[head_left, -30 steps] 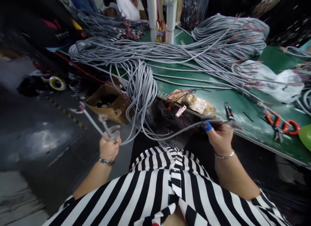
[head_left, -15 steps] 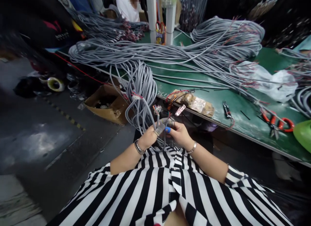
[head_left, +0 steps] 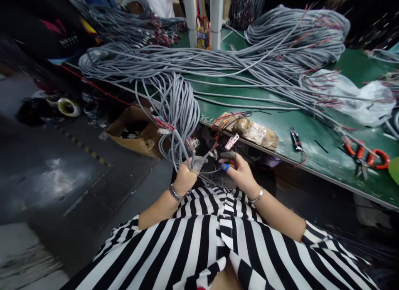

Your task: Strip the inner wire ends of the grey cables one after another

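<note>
My left hand (head_left: 186, 178) is closed around grey cables, a grey finger cover on its thumb. A stripped cable end (head_left: 192, 143) with fanned coloured wires sticks up just above this fist. Another grey cable runs out to the right and finishes in a stripped end (head_left: 213, 153), close to my right fingertips. My right hand (head_left: 243, 173) is apart from the left, with blue tape on the thumb and a grey cover on the forefinger. A gap shows between that thumb and forefinger. A hanging bundle of grey cables (head_left: 182, 101) drops over the table edge behind my left hand.
Long grey cables (head_left: 149, 61) lie across the green table (head_left: 271, 128). A taped cardboard piece (head_left: 258, 135), small cutters (head_left: 295, 138), orange-handled pliers (head_left: 363, 167) and a plastic bag (head_left: 352, 99) rest there. An open carton (head_left: 134, 144) stands below, left. A person in white is behind.
My hands have moved apart, the right one away to the right. The left still grips the cables, and the coloured wire ends there have shifted left.
</note>
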The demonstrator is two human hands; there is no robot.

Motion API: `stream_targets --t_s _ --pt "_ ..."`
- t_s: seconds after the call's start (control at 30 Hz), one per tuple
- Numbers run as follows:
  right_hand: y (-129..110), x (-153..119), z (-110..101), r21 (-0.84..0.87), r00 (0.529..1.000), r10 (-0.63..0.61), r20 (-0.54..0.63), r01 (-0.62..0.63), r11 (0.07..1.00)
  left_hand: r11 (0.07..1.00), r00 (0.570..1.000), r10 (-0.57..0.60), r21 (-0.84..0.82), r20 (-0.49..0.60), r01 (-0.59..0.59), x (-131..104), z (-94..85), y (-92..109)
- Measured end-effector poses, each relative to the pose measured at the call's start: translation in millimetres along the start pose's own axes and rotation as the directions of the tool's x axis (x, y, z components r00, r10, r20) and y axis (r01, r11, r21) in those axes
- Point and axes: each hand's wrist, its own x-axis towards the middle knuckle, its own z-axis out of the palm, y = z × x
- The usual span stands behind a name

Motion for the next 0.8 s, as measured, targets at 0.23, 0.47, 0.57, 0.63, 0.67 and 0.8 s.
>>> stream_targets --t_s 0.23,0.47,0.57,0.63,0.67,0.8 --pt "-11 9 -4 -0.073 0.995 -0.063 0.08 0.069 0.995 0.996 0.982 -0.073 -0.04 0.175 0.081 -4 5.2 6" --pt "-9 14 -1 -0.146 0.993 -0.075 0.095 0.088 0.985 0.997 0.97 -0.054 -0.049 0.236 0.067 -4 4.5 2" --pt "-9 12 1 0.047 0.987 0.076 0.139 -0.083 0.995 0.975 0.951 -0.075 -0.177 0.301 0.133 -4 4.3 -1" --pt "-5 13 4 0.19 0.941 0.239 0.239 -0.287 0.939 0.928 0.933 -0.078 -0.315 0.352 0.196 -4 6.0 -2" --pt "-2 15 5 0.212 0.911 0.3 0.284 -0.365 0.907 0.89 0.926 -0.081 -0.391 0.369 0.234 -3 6.8 -3" --pt "15 17 3 -0.083 0.964 0.232 0.132 -0.222 0.971 0.73 0.939 -0.095 -0.618 0.33 0.291 2 3.1 -1"
